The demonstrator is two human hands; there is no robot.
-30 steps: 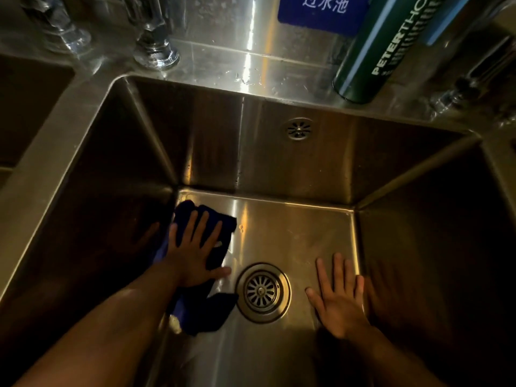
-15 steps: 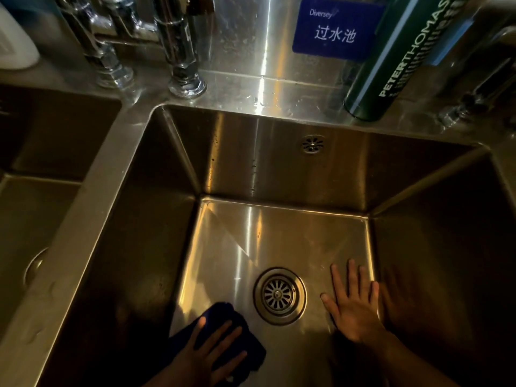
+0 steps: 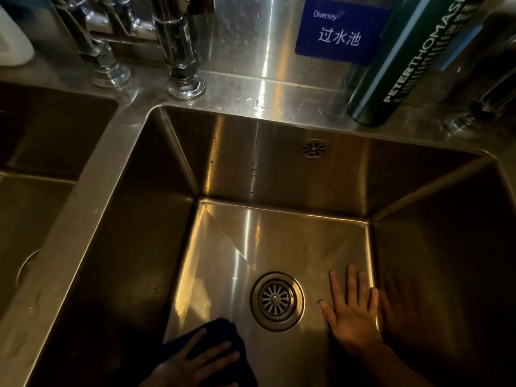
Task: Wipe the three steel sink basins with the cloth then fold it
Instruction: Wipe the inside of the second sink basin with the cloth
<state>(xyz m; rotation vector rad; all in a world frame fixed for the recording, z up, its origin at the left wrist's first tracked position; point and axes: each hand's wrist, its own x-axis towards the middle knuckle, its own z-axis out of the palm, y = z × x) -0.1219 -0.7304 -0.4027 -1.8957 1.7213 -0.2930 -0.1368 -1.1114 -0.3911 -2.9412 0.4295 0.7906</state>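
I look down into a deep steel sink basin [image 3: 279, 241] with a round drain [image 3: 276, 300] in its floor. A dark blue cloth [image 3: 220, 329] lies on the floor at the near left corner. My left hand [image 3: 195, 364] presses flat on the cloth, fingers spread. My right hand [image 3: 350, 314] rests flat on the bare floor to the right of the drain, fingers apart, holding nothing. A second basin [image 3: 42, 163] shows at the left, past a steel divider.
Two chrome tap bases [image 3: 185, 79] stand on the back ledge at the left. A dark green bottle [image 3: 405, 60] stands on the ledge at the right, next to a blue sign [image 3: 339, 32] on the backsplash. An overflow grille [image 3: 314, 148] sits in the back wall.
My left hand has dragged the cloth from the far left corner of the floor back to the near left corner. My right hand has stayed beside the drain.
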